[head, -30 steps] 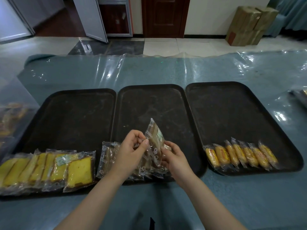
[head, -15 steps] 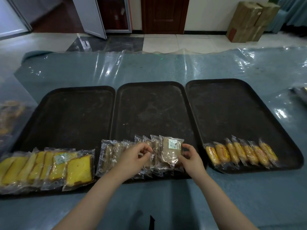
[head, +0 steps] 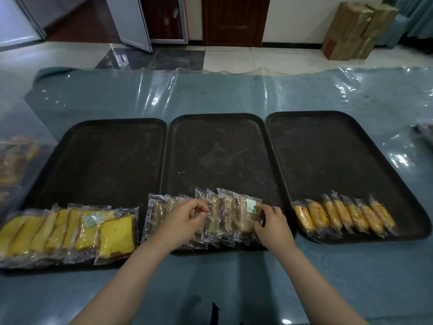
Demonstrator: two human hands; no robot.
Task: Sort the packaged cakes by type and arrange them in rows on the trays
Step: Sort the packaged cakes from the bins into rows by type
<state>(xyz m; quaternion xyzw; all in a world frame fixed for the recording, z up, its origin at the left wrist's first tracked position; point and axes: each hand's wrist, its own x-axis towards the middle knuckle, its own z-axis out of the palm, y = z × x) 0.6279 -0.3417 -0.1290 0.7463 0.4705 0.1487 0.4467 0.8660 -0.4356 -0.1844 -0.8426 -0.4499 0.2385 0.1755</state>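
The step in hand looks like seating the newest brown cake pack (head: pixel 246 213) at the right end of the row on the middle tray (head: pixel 218 146) and squaring that row up. To do it well, the pack should lean on its neighbour with the same overlap as the rest, its near edge level with theirs along the tray's near rim, and it should not spill past the tray's right rim; a light push from the right while the other hand steadies the row should close any gap without toppling the leaning packs. The right hand (head: pixel 273 222) sits at the row's right end, fingers curled against the end pack's wrapper edge; whether they pinch it or only press it I cannot tell. The left hand (head: pixel 185 219) rests over the left-centre of the same row, fingers bent with thumb and forefinger close together at a wrapper top, and I cannot say for sure that it grips. Left of the middle tray, the yellow cake slices (head: pixel 70 231) form 1 row on their tray; right of it, the sausage-shaped rolls (head: pixel 344 215) form another. Each tray holds only 1 near row, so most of the sorting seems yet to come.
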